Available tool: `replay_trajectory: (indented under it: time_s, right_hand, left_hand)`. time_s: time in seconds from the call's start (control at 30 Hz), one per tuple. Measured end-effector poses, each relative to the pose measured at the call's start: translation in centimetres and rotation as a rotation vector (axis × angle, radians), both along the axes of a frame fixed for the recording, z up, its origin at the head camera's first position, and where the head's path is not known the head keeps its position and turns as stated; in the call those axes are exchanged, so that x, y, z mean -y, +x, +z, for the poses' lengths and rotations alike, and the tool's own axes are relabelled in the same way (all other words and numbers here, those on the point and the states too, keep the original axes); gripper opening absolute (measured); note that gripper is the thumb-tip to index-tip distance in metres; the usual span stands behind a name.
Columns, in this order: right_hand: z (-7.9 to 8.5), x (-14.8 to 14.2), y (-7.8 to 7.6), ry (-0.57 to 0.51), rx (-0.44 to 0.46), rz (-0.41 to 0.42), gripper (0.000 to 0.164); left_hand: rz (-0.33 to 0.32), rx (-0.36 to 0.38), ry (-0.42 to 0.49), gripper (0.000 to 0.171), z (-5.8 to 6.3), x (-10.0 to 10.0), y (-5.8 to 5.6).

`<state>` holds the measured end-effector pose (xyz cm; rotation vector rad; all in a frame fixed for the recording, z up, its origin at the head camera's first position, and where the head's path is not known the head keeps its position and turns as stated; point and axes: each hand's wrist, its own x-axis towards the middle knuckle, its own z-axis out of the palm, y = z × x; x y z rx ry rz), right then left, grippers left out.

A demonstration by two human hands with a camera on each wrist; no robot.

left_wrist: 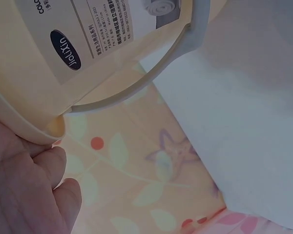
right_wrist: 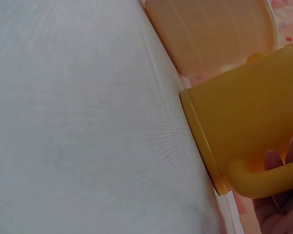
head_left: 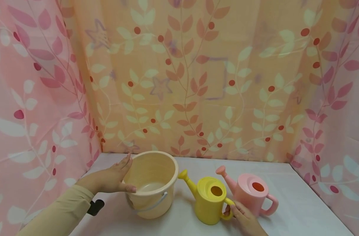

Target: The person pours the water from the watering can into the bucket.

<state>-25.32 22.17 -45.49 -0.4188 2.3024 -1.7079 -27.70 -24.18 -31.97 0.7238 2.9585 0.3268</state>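
Note:
A cream plastic bucket (head_left: pixel 156 203) stands upright on the table, its pale bail handle (head_left: pixel 151 206) hanging across the near side. My left hand (head_left: pixel 114 177) rests on the bucket's left rim, fingers extended along it and the thumb over the near edge. The left wrist view shows these fingers (left_wrist: pixel 53 165) right at the rim, below a printed label (left_wrist: pixel 83 39). My right hand (head_left: pixel 244 216) grips the looped handle of a yellow watering can (head_left: pixel 207 206), whose spout points at the bucket. In the right wrist view, the can's base (right_wrist: pixel 200 141) is at the tabletop.
Just right of the yellow can stands a pink watering can (head_left: pixel 250 193), partly behind my right hand. A white cloth (head_left: pixel 303 203) covers the table. Leaf-patterned curtains (head_left: pixel 182 82) enclose its back and both sides.

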Motion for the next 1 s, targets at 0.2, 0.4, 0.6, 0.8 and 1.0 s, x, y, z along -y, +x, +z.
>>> replay_trajectory:
  time_s: [0.2,0.4,0.6,0.8,1.0]
  right_hand:
    - [-0.2,-0.2,0.1,-0.021,-0.013,0.115,0.044]
    - [-0.2,-0.1,0.4,-0.141,-0.022,0.187,0.034]
    - [0.5,0.0,1.0,-0.247,0.096,0.176,0.031]
    - [0.8,0.1,1.3,-0.265,0.084,0.156,0.029]
    - [0.9,0.2,1.5,-0.243,0.051,0.072,0.036]
  left_hand:
    - [-0.004,0.001,0.000,0.115,0.0,0.0,0.0]
    - [-0.004,0.002,0.002,0.114,0.2,-0.2,0.2]
    - [-0.015,0.002,0.011,0.115,0.2,-0.2,0.3]
    - [-0.010,0.010,0.018,0.114,0.2,-0.2,0.2]
    - [-0.004,0.018,0.007,0.114,0.1,-0.2,0.1]
